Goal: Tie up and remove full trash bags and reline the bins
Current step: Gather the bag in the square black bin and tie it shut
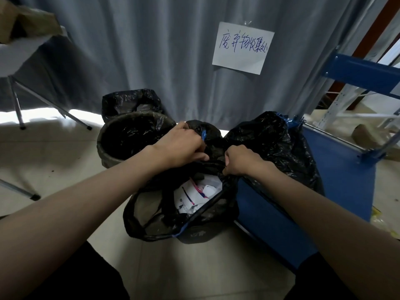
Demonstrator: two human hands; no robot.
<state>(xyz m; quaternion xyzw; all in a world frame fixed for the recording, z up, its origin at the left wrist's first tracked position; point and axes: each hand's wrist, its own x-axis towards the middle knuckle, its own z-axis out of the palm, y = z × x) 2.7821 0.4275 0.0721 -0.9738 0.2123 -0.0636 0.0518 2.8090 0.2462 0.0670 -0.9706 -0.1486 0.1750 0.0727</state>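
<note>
Item: black plastic trash bag with blue drawstring [184,215], on the floor at centre, mouth open, paper waste showing; untied. Left hand [181,146] and right hand [240,161], each grip clamped on its gathered rim at 12 o'clock. Round grey lined bin [108,146] at 10 o'clock, relined. Tying and removal pending.

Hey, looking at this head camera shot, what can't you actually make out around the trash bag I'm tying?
- Fingertips of left hand and right hand: curled into the trash bag plastic.
- Most bag contents: hidden by dark folds; only white paper shows.
- Lined bin interior: too dark.
- Table: cut off by the left edge.
</note>
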